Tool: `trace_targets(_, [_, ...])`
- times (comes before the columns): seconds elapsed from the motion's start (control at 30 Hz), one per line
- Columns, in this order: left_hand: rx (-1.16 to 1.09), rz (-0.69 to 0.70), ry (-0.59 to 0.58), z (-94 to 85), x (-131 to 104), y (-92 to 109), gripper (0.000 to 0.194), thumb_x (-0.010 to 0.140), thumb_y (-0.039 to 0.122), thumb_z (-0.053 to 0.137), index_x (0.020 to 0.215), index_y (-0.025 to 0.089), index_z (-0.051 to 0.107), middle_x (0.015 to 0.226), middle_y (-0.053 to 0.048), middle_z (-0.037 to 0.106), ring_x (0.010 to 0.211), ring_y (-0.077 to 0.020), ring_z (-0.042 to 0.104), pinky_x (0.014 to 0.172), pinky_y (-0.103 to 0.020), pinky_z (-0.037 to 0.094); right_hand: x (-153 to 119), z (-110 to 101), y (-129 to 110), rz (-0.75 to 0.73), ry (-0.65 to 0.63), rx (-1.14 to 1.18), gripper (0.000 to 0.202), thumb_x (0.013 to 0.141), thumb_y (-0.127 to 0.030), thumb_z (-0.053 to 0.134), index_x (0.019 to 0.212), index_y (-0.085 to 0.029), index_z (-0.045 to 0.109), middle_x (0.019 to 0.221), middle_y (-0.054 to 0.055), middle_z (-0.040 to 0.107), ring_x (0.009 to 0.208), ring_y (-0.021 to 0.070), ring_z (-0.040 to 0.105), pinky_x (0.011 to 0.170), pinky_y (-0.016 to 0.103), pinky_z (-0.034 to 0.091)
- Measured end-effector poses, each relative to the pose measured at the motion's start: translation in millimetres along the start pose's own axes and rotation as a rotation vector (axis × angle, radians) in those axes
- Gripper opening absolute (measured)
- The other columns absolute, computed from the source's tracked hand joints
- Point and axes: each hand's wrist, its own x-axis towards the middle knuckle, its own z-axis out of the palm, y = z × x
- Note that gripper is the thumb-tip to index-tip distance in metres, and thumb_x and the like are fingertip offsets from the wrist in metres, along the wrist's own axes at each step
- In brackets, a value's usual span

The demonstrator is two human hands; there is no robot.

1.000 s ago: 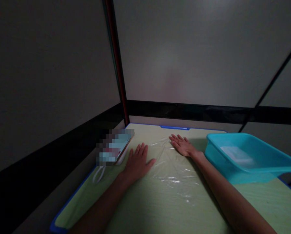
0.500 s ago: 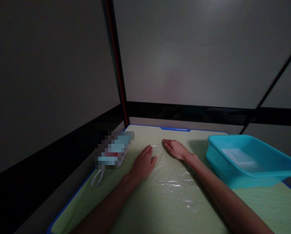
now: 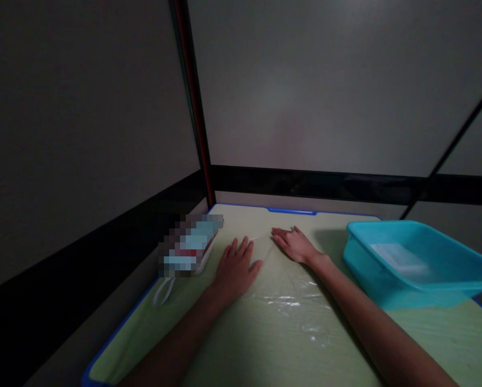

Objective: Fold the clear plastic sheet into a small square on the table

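A thin clear plastic sheet [image 3: 283, 303], wrinkled and shiny in places, lies on the pale green tabletop [image 3: 430, 344]. My left hand [image 3: 235, 271] rests palm down at the sheet's left side, its fingers spread and pointing away from me. Toward the sheet's far edge, my right hand [image 3: 295, 244] lies with fingers extended and slightly apart, turned to the left. Fine creases in the plastic run between the two hands. Neither hand grasps anything.
A turquoise plastic basin [image 3: 366, 274] with a whitish flat item [image 3: 400, 260] inside stands on the right. At the left edge lies a pixelated object [image 3: 190, 247] with a white strap loop [image 3: 163, 292]. Walls [image 3: 313, 97] border the table's back and left.
My left hand's fingers have spread apart and flattened onto the sheet. My right hand's fingers have opened a little, with the hand nearly in the same place.
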Motion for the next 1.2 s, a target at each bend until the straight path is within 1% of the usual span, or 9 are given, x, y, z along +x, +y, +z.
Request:
trace_targets(0.17, [0.014, -0.035, -0.011, 0.5, 0, 0, 0.06, 0.081, 0.05, 0.027, 0.126, 0.011, 0.032, 0.135, -0.011, 0.023, 0.124, -0.0283, 0.017, 0.098, -0.039, 0.015, -2, 1, 4, 0.002, -0.038, -0.005, 0.044, 0.089, -0.037, 0.015, 0.122, -0.021, 0.038, 0.13, 0.004, 0.038, 0.116, 0.0189, 0.035, 0.098, 0.046, 0.013])
trace_targets(0.33, [0.001, -0.026, 0.002, 3.1, 1, -2, 0.06, 0.081, 0.051, 0.027, 0.126, 0.012, 0.031, 0.135, -0.011, 0.023, 0.124, -0.0284, 0.017, 0.098, -0.039, 0.014, -6, 5, 13, -0.012, -0.105, -0.023, 0.05, 0.087, -0.043, 0.016, 0.131, -0.021, 0.023, 0.136, 0.002, 0.023, 0.124, 0.0186, 0.019, 0.098, 0.048, 0.01])
trace_targets(0.43, [-0.019, -0.021, 0.02, 4.2, 1, -3, 0.06, 0.081, 0.051, 0.028, 0.126, 0.012, 0.032, 0.135, -0.011, 0.024, 0.124, -0.0289, 0.017, 0.098, -0.04, 0.015, -7, 6, 17, -0.012, -0.138, -0.035, 0.052, 0.086, -0.046, 0.014, 0.133, -0.022, 0.016, 0.138, -0.001, 0.016, 0.125, 0.0182, 0.013, 0.099, 0.047, 0.009])
trace_targets(0.6, [-0.051, -0.026, 0.023, 3.8, 2, -3, 0.058, 0.08, 0.049, 0.031, 0.125, 0.013, 0.033, 0.134, -0.011, 0.025, 0.124, -0.0288, 0.017, 0.097, -0.04, 0.016, -9, 5, 22, -0.004, -0.158, -0.055, 0.052, 0.086, -0.046, 0.011, 0.133, -0.024, 0.013, 0.138, -0.004, 0.015, 0.126, 0.0182, 0.01, 0.1, 0.045, 0.007])
trace_targets(0.77, [-0.033, -0.028, 0.015, 3.0, 2, -3, 0.059, 0.081, 0.049, 0.029, 0.125, 0.01, 0.033, 0.135, -0.012, 0.024, 0.124, -0.0278, 0.016, 0.098, -0.039, 0.015, -11, 4, 26, 0.002, -0.158, -0.062, 0.051, 0.086, -0.045, 0.01, 0.133, -0.025, 0.012, 0.138, -0.004, 0.014, 0.126, 0.018, 0.009, 0.1, 0.044, 0.007])
trace_targets(0.93, [-0.005, -0.129, -0.053, -0.3, -1, -13, 0.069, 0.079, 0.054, 0.027, 0.127, 0.003, 0.028, 0.135, -0.016, 0.02, 0.124, -0.0316, 0.013, 0.097, -0.042, 0.015, -11, 5, 26, -0.001, -0.161, -0.065, 0.05, 0.086, -0.043, 0.01, 0.133, -0.025, 0.011, 0.138, -0.005, 0.013, 0.126, 0.0173, 0.009, 0.1, 0.045, 0.007])
trace_targets(1.03, [-0.001, -0.168, -0.078, -9.0, 1, -11, 0.068, 0.08, 0.051, 0.027, 0.126, 0.001, 0.028, 0.135, -0.018, 0.019, 0.123, -0.0331, 0.013, 0.097, -0.044, 0.015, -10, 5, 26, 0.004, -0.165, -0.07, 0.05, 0.086, -0.042, 0.011, 0.133, -0.025, 0.011, 0.138, -0.005, 0.013, 0.126, 0.0176, 0.009, 0.1, 0.045, 0.008])
trace_targets(1.1, [-0.002, -0.111, -0.048, -16.8, 7, -2, 0.061, 0.082, 0.045, 0.028, 0.125, 0.001, 0.031, 0.134, -0.018, 0.021, 0.124, -0.0304, 0.013, 0.098, -0.043, 0.016, -10, 5, 25, 0.006, -0.168, -0.072, 0.05, 0.086, -0.042, 0.011, 0.133, -0.024, 0.011, 0.138, -0.005, 0.013, 0.126, 0.0178, 0.009, 0.1, 0.045, 0.009])
trace_targets(1.2, [-0.019, 0.063, 0.034, -22.7, 23, 22, 0.052, 0.084, 0.035, 0.028, 0.124, 0.001, 0.032, 0.133, -0.017, 0.025, 0.124, -0.0251, 0.018, 0.099, -0.038, 0.016, -9, 5, 25, 0.005, -0.169, -0.075, 0.05, 0.086, -0.041, 0.011, 0.133, -0.024, 0.011, 0.138, -0.004, 0.013, 0.126, 0.018, 0.009, 0.1, 0.045, 0.009])
